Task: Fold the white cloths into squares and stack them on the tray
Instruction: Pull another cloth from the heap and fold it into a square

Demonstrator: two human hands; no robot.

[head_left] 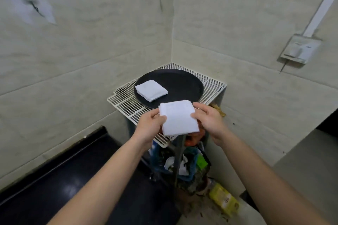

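Soft, flat indoor light with a greenish-yellow cast fills the corner, and shadows are faint. The cloth (178,118) held at the centre is the brightest spot, its weave nearly washed out. A pale sheen lies on the black glossy surface (73,184) at lower left. The wide-angle lens bends the seams of the wall (91,51) toward the picture's edges, and the paper (34,5) at upper left is smeared with blur.

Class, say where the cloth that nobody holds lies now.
Head view: the loose cloth lies on the left part of the tray, beyond the held cloth that the left hand and right hand grip.
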